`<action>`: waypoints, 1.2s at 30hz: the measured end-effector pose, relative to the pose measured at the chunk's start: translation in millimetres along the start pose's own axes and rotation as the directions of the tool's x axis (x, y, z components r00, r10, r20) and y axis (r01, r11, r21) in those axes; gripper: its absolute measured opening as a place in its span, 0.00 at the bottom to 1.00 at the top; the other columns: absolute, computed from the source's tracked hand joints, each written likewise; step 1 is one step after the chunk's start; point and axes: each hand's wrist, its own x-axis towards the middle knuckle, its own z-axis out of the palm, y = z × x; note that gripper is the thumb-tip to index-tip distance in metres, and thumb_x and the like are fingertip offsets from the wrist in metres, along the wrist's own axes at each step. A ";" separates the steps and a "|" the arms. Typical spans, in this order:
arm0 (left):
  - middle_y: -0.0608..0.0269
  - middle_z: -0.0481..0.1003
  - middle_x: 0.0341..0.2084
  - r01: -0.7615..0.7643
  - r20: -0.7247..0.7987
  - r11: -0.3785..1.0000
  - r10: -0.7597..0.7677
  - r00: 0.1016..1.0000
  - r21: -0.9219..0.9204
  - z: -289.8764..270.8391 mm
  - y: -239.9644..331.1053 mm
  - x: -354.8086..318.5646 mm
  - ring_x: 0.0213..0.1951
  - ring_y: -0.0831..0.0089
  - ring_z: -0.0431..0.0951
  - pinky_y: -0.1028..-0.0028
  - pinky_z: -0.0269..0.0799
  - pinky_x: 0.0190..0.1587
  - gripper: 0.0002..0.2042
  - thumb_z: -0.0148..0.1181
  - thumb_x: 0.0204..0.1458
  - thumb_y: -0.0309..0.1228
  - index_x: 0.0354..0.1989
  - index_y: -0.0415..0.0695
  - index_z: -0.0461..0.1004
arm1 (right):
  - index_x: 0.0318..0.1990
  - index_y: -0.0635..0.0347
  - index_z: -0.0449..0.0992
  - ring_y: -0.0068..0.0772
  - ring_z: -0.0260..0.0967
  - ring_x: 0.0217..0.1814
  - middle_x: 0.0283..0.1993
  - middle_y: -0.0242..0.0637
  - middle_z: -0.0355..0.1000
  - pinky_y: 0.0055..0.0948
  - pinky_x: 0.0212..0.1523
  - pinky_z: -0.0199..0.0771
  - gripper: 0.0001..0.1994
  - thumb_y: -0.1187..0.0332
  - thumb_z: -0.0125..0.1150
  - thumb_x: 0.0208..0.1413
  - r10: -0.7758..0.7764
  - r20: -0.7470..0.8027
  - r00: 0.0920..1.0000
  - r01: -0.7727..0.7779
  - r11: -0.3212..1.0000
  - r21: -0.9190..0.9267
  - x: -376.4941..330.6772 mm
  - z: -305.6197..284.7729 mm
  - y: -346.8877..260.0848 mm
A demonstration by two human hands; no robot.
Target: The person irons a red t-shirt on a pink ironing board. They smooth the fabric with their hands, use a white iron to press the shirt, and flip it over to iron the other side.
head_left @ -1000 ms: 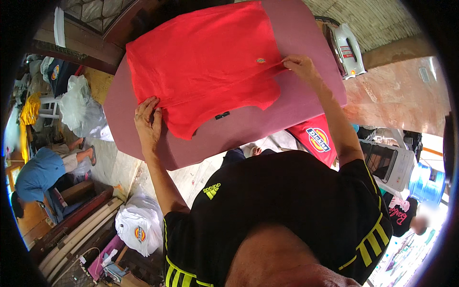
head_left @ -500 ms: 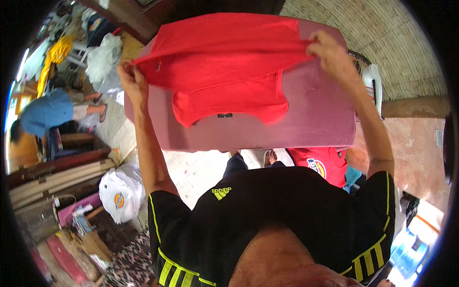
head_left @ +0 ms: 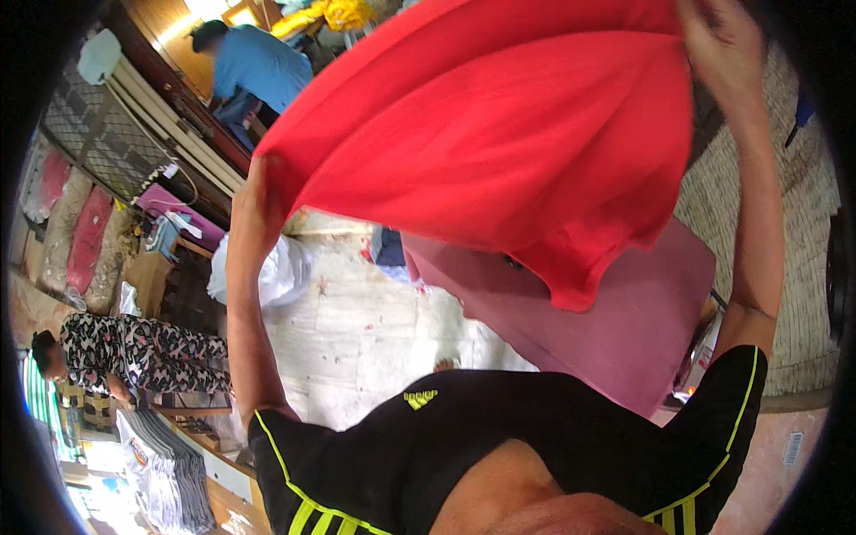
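A red t-shirt (head_left: 499, 152) hangs in the air, spread between both my hands and lifted off the pink table (head_left: 624, 312) below it. My left hand (head_left: 257, 192) grips the shirt's left edge, mostly hidden by the cloth. My right hand (head_left: 727, 45) is raised high and pinches the shirt's upper right edge. A sleeve of the shirt droops down over the pink tabletop.
A person in a blue top (head_left: 259, 62) bends over at the back left. Another person in patterned clothes (head_left: 125, 352) crouches at the far left near a stack of folded garments (head_left: 169, 464). A white plastic bag (head_left: 267, 272) lies on the tiled floor.
The red shirt has gone from lying on the pink table to being lifted high in both hands. My view has swung to the left.
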 end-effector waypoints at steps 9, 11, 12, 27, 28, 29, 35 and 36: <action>0.49 0.81 0.40 0.210 -0.298 0.811 -0.047 0.953 0.545 -249.9 -225.1 -6.4 0.44 0.59 0.81 0.69 0.73 0.48 0.14 0.54 0.53 0.22 0.47 0.39 0.78 | 0.34 0.68 0.77 0.55 0.75 0.43 0.34 0.54 0.76 0.43 0.44 0.73 0.08 0.80 0.51 0.50 -0.223 0.247 0.943 0.120 0.920 0.373 97.0 221.3 -34.1; 0.45 0.79 0.42 0.147 -0.371 0.704 0.176 0.912 0.695 -343.6 -216.3 -1.4 0.44 0.55 0.81 0.66 0.73 0.46 0.14 0.57 0.57 0.30 0.51 0.41 0.77 | 0.37 0.67 0.77 0.57 0.74 0.46 0.37 0.56 0.75 0.44 0.45 0.73 0.08 0.77 0.53 0.53 -0.163 -0.023 0.986 0.160 0.914 0.374 136.1 247.9 -47.4; 0.44 0.79 0.43 0.184 -0.407 0.631 0.228 0.885 0.754 -363.5 -202.9 -1.0 0.44 0.55 0.81 0.64 0.74 0.44 0.16 0.58 0.59 0.33 0.53 0.42 0.76 | 0.38 0.66 0.77 0.58 0.74 0.47 0.39 0.57 0.75 0.45 0.45 0.73 0.08 0.74 0.54 0.54 -0.105 -0.116 0.988 0.142 0.913 0.382 149.6 253.0 -50.6; 0.59 0.75 0.17 0.824 0.190 0.448 -0.894 0.406 0.347 -173.9 -158.3 -436.3 0.23 0.72 0.74 0.68 0.69 0.29 0.09 0.55 0.41 0.24 0.29 0.35 0.80 | 0.39 0.61 0.81 0.51 0.77 0.41 0.37 0.49 0.78 0.45 0.45 0.75 0.13 0.73 0.51 0.48 -0.578 0.809 0.109 -0.637 0.584 0.503 -206.8 250.4 -291.9; 0.63 0.70 0.14 0.835 0.153 0.486 -0.874 0.461 0.258 -181.7 -138.3 -399.4 0.20 0.72 0.70 0.69 0.67 0.27 0.08 0.53 0.44 0.24 0.26 0.35 0.78 | 0.37 0.60 0.81 0.50 0.77 0.40 0.36 0.49 0.78 0.45 0.45 0.75 0.13 0.73 0.52 0.47 -0.580 0.792 0.191 -0.605 0.566 0.561 -202.7 258.8 -281.1; 0.60 0.71 0.18 0.780 0.167 0.523 -0.851 0.497 0.343 -198.2 -118.2 -362.5 0.20 0.70 0.70 0.68 0.68 0.27 0.08 0.54 0.47 0.26 0.28 0.35 0.77 | 0.36 0.60 0.81 0.50 0.77 0.39 0.35 0.49 0.78 0.44 0.44 0.75 0.12 0.73 0.52 0.46 -0.577 0.772 0.268 -0.568 0.553 0.610 -200.8 267.9 -270.6; 0.67 0.69 0.28 0.714 0.096 0.698 -0.715 0.692 0.053 -236.7 -149.3 -338.8 0.27 0.77 0.68 0.76 0.67 0.34 0.16 0.70 0.49 0.38 0.31 0.37 0.73 | 0.35 0.63 0.79 0.41 0.72 0.28 0.27 0.43 0.75 0.38 0.31 0.70 0.13 0.61 0.64 0.54 -0.532 0.728 0.432 -0.589 0.445 0.674 -128.9 281.8 -212.0; 0.69 0.68 0.26 0.705 0.136 0.709 -0.698 0.703 -0.005 -230.5 -150.4 -317.1 0.27 0.78 0.67 0.78 0.66 0.33 0.13 0.69 0.50 0.35 0.31 0.37 0.73 | 0.35 0.64 0.77 0.41 0.72 0.28 0.27 0.43 0.74 0.38 0.31 0.70 0.12 0.63 0.66 0.53 -0.539 0.739 0.405 -0.595 0.458 0.660 -126.5 290.8 -205.2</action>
